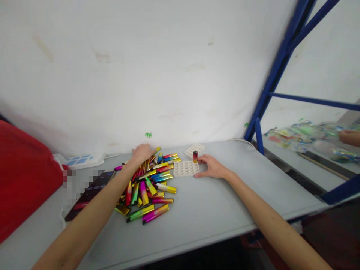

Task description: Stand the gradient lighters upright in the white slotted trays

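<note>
A heap of shiny, many-coloured lighters (144, 191) lies on the left half of the table. My left hand (143, 152) reaches to the back of this heap; its fingertips are hidden, so a grasp cannot be made out. Right of the heap is a white tray (185, 169) with rows of holes. One red-and-gold lighter (195, 156) stands upright at the tray's back right corner. My right hand (210, 167) grips the tray's right side, thumb at the front corner and fingers near the upright lighter.
Behind the tray lies a second white holed piece (194, 150). A dark-screened device (91, 193), a white power strip (86, 160) and red cloth (25, 176) are at left. A blue metal frame (270, 86) rises at right; beyond it, another person's hand (350, 137) touches clear plastic packs (309, 137).
</note>
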{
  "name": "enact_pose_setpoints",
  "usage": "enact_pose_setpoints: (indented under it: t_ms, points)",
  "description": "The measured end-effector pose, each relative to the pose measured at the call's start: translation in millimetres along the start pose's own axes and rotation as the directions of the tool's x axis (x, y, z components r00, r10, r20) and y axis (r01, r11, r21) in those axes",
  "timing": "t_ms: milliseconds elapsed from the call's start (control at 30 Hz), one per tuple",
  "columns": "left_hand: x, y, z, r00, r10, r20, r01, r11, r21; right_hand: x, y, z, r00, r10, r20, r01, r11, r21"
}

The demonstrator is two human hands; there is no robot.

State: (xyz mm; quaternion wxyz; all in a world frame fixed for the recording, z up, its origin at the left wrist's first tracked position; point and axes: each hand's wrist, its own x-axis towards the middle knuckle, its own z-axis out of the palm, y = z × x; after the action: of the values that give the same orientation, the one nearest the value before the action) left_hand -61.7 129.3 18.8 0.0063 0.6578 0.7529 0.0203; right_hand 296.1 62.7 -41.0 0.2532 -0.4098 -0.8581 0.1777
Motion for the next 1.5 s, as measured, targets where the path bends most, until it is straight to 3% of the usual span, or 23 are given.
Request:
enact_pose_setpoints:
  t_ms: [167, 400, 567, 667, 733, 800, 867, 967, 1000, 1067, 1133, 1233, 1500]
  points:
    - [-1, 1, -2.0, 0.999, 0.051, 0.020, -0.051, 0.999, 0.008, 0, 1, 0, 1.000, -0.019, 0.002, 0.019, 1.000, -0.018]
    - [-11, -3, 2.3, 0.980, 0.178, -0.086, -0.182, 0.982, -0.042, 1, 2, 0, 1.000, -0.014, 0.008, 0.014, 1.000, -0.023]
    - [-24, -2, -7.7, 0.942, 0.244, -0.231, -0.273, 0.957, -0.102, 0, 1, -1, 1.000, -0.009, 0.009, 0.009, 1.000, -0.018]
    - [-40, 2, -21.3, 0.893, 0.193, -0.407, -0.300, 0.929, -0.217, 0, 0, -1, 1.000, -0.009, 0.011, 0.010, 1.000, -0.012]
    - [-54, 7, -30.5, 0.857, 0.108, -0.503, -0.339, 0.854, -0.394, 0, 0, -1, 1.000, -0.012, 0.008, 0.012, 1.000, -0.013]
    - [-72, 15, -37.7, 0.869, 0.041, -0.493, -0.382, 0.689, -0.616, 0, -1, 0, 1.000, -0.017, 0.000, 0.017, 1.000, -0.019]
    - [-90, 24, -41.7, 0.915, 0.021, -0.402, -0.372, 0.428, -0.824, -1, -2, 0, 1.000, -0.023, -0.007, 0.023, 1.000, -0.021]
    - [-117, 37, -40.3, 0.970, 0.078, -0.230, -0.229, -0.013, -0.973, -1, -5, 0, 0.999, -0.030, -0.013, 0.029, 0.999, -0.017]
    - [-124, 40, -38.1, 0.976, 0.120, -0.181, -0.166, -0.122, -0.978, -1, -6, 0, 0.999, -0.031, -0.015, 0.031, 0.999, -0.016]
    - [-138, 45, -31.8, 0.973, 0.208, -0.099, -0.044, -0.253, -0.966, -1, -8, 0, 0.999, -0.037, -0.015, 0.037, 0.999, -0.015]
    - [-148, 49, -24.9, 0.958, 0.287, -0.017, 0.070, -0.292, -0.954, -1, -9, 0, 0.999, -0.044, -0.010, 0.044, 0.999, -0.014]
    - [-159, 55, -17.2, 0.920, 0.383, 0.081, 0.197, -0.273, -0.942, -2, -11, -2, 0.999, -0.048, 0.007, 0.048, 0.999, -0.017]
    - [-177, 73, -10.8, 0.857, 0.490, 0.158, 0.310, -0.247, -0.918, -7, -18, -8, 0.997, -0.053, 0.055, 0.057, 0.996, -0.067]
